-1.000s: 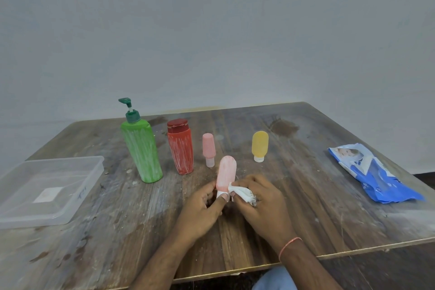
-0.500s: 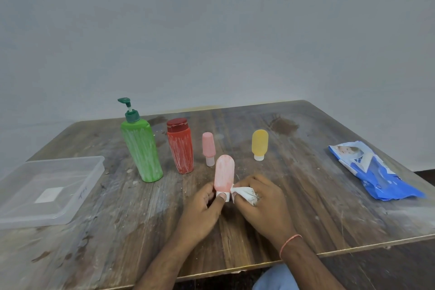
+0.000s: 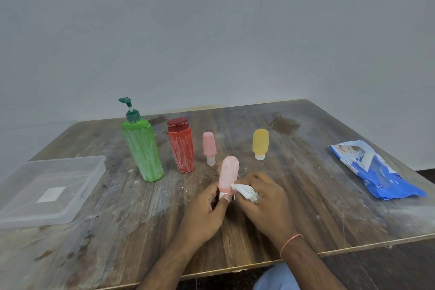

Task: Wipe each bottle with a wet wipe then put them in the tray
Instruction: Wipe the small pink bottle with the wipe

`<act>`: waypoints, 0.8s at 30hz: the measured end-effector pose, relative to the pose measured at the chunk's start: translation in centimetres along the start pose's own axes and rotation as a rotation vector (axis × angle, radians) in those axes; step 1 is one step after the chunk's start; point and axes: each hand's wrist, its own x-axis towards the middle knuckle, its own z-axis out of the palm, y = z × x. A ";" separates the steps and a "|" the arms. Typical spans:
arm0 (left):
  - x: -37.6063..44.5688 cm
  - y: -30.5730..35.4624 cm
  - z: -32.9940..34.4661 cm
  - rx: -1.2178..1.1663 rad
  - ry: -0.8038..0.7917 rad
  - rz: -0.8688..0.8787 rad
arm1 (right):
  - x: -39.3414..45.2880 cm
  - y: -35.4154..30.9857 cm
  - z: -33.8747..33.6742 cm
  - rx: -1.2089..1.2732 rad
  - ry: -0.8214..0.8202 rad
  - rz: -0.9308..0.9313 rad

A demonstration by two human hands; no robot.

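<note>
Five bottles are on the go and none has reached the tray [image 3: 94, 165] yet, which sits at the left edge of the surface [image 3: 306, 207] with nothing visible inside except a pale label on its base. We are on what looks like the first bottle: the pink bottle in hand [image 3: 228, 173] stands cap-down near the front middle of the surface, our left hand [image 3: 204, 209] pinching its white cap end between thumb and fingers. Our right hand [image 3: 263, 198] has its grip curled round a bunched wet wipe [image 3: 244, 192], whose tip presses against the lower right side of that bottle.

Behind it stand the green pump bottle [image 3: 142, 150], the red bottle [image 3: 181, 146], the small pink bottle [image 3: 209, 146] and the yellow bottle [image 3: 260, 142], all upright and apart from one another. Green and red show whitish streaks down their sides, so we judge them still unwiped; whether the two small ones are dirty we cannot tell.

The blue wipe pack [image 3: 376, 172] lies well to the right. By our reckoning most of the task remains: finish this wipe, carry the bottle left to the tray, then repeat four times.
</note>
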 end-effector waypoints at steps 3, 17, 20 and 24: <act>0.0 0.3 -0.1 0.003 0.008 0.003 | -0.2 -0.3 0.1 0.018 -0.029 -0.026; -0.2 0.5 0.1 0.124 0.022 0.016 | -0.2 -0.3 0.2 -0.059 0.024 -0.064; -0.2 0.3 0.2 0.123 0.010 0.012 | -0.4 -0.4 0.1 -0.026 -0.030 -0.093; -0.2 0.5 0.1 0.141 0.028 0.004 | -0.3 -0.2 0.2 -0.055 0.028 -0.041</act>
